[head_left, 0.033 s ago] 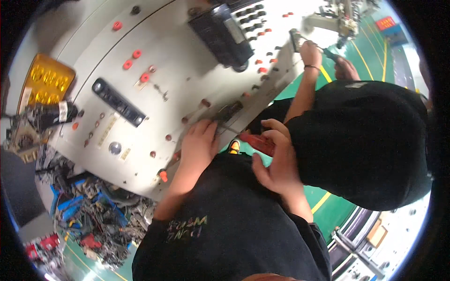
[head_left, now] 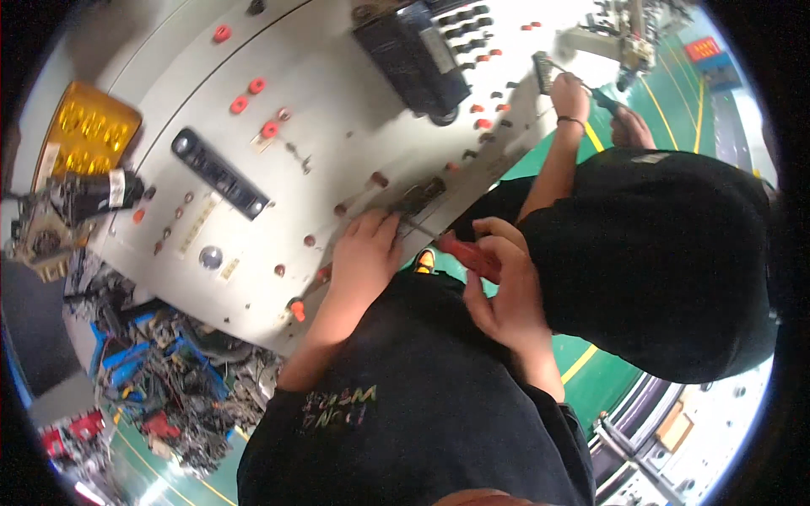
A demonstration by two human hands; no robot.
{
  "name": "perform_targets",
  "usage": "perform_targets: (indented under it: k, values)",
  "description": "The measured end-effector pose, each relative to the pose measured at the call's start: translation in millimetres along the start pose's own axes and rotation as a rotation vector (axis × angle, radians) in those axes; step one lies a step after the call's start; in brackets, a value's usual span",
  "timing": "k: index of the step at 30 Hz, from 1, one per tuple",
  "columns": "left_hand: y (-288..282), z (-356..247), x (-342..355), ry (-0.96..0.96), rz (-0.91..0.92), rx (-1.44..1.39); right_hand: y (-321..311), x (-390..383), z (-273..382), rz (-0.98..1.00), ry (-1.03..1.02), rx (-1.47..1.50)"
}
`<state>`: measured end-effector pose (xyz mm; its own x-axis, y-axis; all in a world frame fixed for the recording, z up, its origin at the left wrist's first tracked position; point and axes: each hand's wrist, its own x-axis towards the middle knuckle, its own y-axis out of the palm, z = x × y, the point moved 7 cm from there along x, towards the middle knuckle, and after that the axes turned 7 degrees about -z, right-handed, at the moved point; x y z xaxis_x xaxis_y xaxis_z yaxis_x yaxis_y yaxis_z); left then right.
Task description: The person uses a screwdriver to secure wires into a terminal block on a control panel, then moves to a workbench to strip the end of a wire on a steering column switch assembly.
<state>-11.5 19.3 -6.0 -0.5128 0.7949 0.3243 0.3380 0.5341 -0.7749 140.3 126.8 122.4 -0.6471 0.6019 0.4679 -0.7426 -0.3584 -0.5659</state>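
At the near edge of a white panel (head_left: 278,190) my left hand (head_left: 364,253) rests with its fingers bent and close together. Whatever lies beneath those fingers is hidden. My right hand (head_left: 513,295) grips a screwdriver by its red handle (head_left: 469,255). Its thin shaft slants up and left to my left fingertips, where the tip is too blurred to make out. Just beyond the fingertips a dark, narrow block (head_left: 422,196) sits at the panel edge.
A black box (head_left: 413,63) and a long black switch strip (head_left: 219,175) sit on the panel, among red and black knobs. To my right a co-worker's hand (head_left: 570,99) works with a dark-handled tool (head_left: 606,103). An amber lamp (head_left: 89,131) and tangled wiring (head_left: 169,371) are at left.
The panel and its fittings appear shifted slightly right and down in the picture. Both hands keep nearly the same pose, and the screwdriver stays in my right hand.
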Motion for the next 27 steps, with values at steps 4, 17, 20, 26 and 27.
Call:
perform_targets:
  k: [4, 17, 20, 26, 27]
  values:
    - [4, 5, -2, -0.039, 0.005, -0.028, 6, -20, -11, 0.113, -0.04, -0.047]
    - [3, 4, -6, -0.01, -0.021, -0.064, 5, -30, -31, 0.13, 0.088, -0.04]
    - [1, 5, -7, -0.009, -0.03, -0.075, 12, -41, -44, 0.33, 0.253, -0.299]
    - [-3, 0, -4, -0.014, -0.03, -0.073, 3, -25, -31, -0.016, 0.02, 0.209]
    - [-4, 1, -4, -0.022, -0.035, -0.071, 3, -31, -32, 0.048, -0.025, 0.188]
